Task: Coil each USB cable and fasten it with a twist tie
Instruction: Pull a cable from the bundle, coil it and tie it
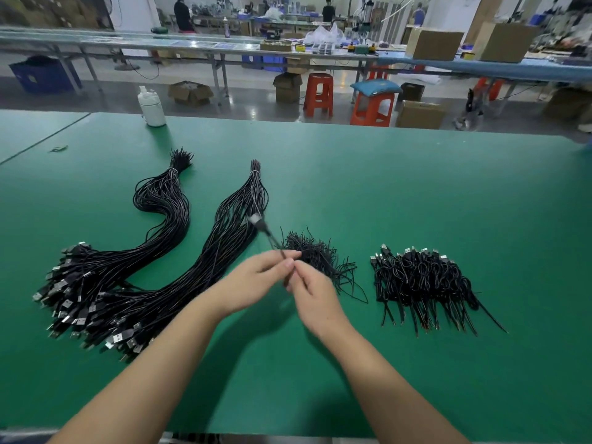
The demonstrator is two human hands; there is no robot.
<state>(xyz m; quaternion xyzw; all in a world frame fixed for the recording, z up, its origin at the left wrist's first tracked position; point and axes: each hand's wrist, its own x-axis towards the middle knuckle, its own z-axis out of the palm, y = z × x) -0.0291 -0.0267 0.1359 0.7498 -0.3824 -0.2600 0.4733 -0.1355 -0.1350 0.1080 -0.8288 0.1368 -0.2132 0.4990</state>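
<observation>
Both hands meet above the green table (416, 187), just in front of the loose heap of twist ties (317, 254). The left hand (256, 280) pinches a black USB cable (272, 240) between thumb and fingertips; the cable's plug end (blurred, silver and black) sticks up and away from the hand toward the far left. The right hand (315, 299) has its fingers curled, thumb and forefinger closed against the same cable right beside the left fingertips; whether it also holds a tie cannot be told. To the left lie two long bundles of uncoiled cables: the outer bundle (160, 219) and the inner bundle (230, 238), each bound near its far end with a pale band, their USB plugs (83, 302) fanned out at the near left. To the right of the ties, well apart from the hands, sits a pile of coiled cables (423, 277), plugs pointing away and bare tails pointing toward the person. A white bottle (152, 107) stands at the table's far edge
</observation>
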